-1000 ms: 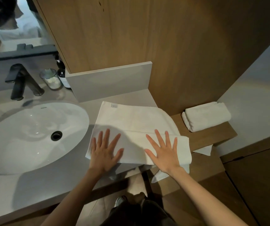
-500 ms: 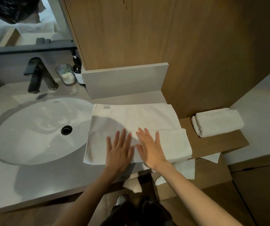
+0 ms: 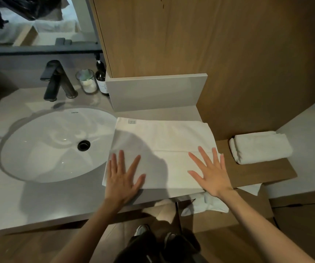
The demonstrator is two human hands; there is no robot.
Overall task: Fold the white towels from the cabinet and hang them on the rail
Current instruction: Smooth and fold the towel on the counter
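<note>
Worktop (image 3: 39, 196) here is pale grey stone, with an oval white sink (image 3: 48, 145) sunk into its left part and a black drain (image 3: 84, 145) in the bowl. Along the back edge behind the sink there's a black tap (image 3: 58, 80), then a glass jar (image 3: 87, 81) and a dark bottle (image 3: 101, 78) just beside each other. They're tucked up against a grey upstand (image 3: 156, 92) that runs along the back of the worktop's right end. Above that it's all wood panelling (image 3: 191, 35), and a mirror (image 3: 29, 21) fills the wall over the tap.

The towel (image 3: 162, 141) lies flat on the right end of the worktop, between the sink and the right edge, with its near strip folded over so a crease runs across it. There's a small label (image 3: 132, 121) at its back left corner. Some cloth spills over the front edge at the right and hangs down.

The left hand (image 3: 122, 177) is flat on the towel's near left corner, fingers straight and spread, heel of the palm over the towel's near edge, not gripping anything. The right hand (image 3: 210, 175) is the same deal at the near right corner: palm down, fingers fanned out, just pressing, nothing held.

A wooden shelf (image 3: 263, 171) butts on at the worktop's right edge, and a rolled towel (image 3: 260, 147) sits at its back, near the white wall and apart from the flat one. Wood floor (image 3: 295, 234) below.
</note>
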